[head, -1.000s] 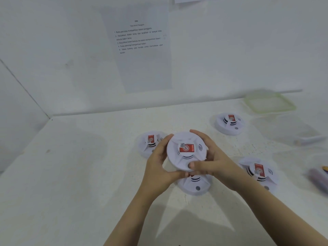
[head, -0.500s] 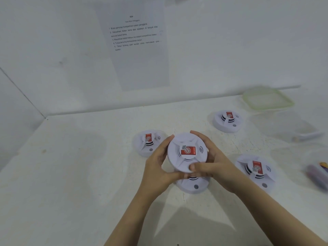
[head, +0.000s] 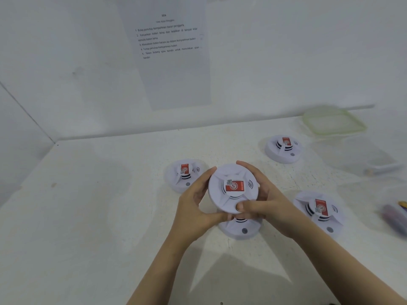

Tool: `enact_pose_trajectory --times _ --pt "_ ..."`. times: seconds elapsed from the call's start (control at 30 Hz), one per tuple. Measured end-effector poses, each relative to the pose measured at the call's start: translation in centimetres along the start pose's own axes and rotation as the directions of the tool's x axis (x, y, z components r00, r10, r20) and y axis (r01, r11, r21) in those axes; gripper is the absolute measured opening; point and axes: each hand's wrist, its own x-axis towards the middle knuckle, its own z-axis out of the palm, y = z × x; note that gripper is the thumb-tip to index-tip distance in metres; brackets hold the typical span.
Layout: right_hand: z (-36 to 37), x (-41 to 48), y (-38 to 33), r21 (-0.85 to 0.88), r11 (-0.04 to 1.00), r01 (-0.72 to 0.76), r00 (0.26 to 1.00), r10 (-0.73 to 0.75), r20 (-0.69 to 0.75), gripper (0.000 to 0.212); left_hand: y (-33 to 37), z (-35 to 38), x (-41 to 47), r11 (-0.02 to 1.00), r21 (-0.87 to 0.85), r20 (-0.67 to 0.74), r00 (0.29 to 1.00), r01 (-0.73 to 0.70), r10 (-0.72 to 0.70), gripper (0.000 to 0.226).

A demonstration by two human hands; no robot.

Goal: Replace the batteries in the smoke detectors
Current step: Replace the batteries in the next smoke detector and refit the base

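I see a white desk (head: 88,216) under a white wall (head: 286,62). The left hand (head: 193,208) and right hand (head: 268,208) grip one detector (head: 233,188) by its rim, fingers (head: 247,167) curled, just above a second detector (head: 242,230) lying on the desk.

White held detector (head: 233,194) w/ red sticker (head: 236,186), b&w code patch, black arc marks. Other detectors (head: 186,176) (head: 284,149) (head: 319,211) (head: 241,228) also white, red stickers on 3. Worktop (head: 99,216) off-white. Wall sheet (head: 176,80) white, black print. Lid (head: 360,126) clear w/ green rim. Blurry purple thing (head: 393,217).
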Motion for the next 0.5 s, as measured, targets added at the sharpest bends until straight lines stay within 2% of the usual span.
enact_pose_trajectory --times 0.5 --pt "0.16 -0.19 -0.11 -0.021 1.0 0.015 1.0 -0.015 0.001 0.08 -0.39 -0.34 0.11 1.0 0.003 0.018 1.0 -0.004 0.004 0.088"
